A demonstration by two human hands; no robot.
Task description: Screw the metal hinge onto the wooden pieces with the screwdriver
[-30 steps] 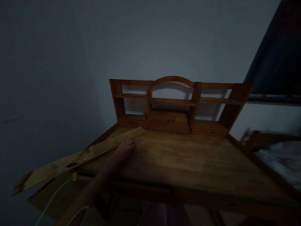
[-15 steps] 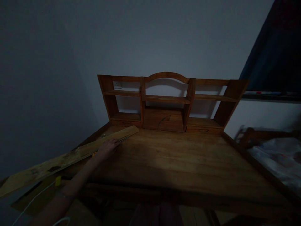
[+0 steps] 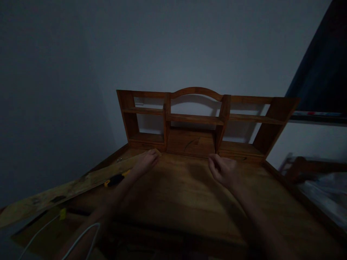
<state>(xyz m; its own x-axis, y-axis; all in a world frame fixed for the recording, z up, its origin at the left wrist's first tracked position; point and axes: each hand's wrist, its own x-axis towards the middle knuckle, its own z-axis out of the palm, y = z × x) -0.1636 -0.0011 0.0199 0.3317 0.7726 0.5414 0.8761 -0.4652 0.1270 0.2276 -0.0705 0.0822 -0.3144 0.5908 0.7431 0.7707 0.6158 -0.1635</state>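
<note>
My left hand (image 3: 149, 161) is closed at the far end of a long wooden plank (image 3: 114, 168). Its fingers are curled, and the dim light hides whether anything lies in them. My right hand (image 3: 222, 170) hovers over the desktop (image 3: 179, 191), right of the middle, fingers bent into a loose fist. I see nothing in it. Beside the plank, partly behind my left forearm, lies a black and yellow tool (image 3: 116, 179), its exact kind unclear. Some small shiny pieces (image 3: 119, 159) sit on the desk beyond the plank.
A wooden shelf unit (image 3: 196, 118) stands along the desk's back edge, against the wall. The plank sticks out past the desk's left front edge. A white cable (image 3: 81, 234) crosses near my left forearm. A bed (image 3: 303, 168) is at the right.
My right hand has come into view over the desk. My left hand has moved forward and right along the plank, uncovering the black and yellow tool. The view has shifted slightly.
</note>
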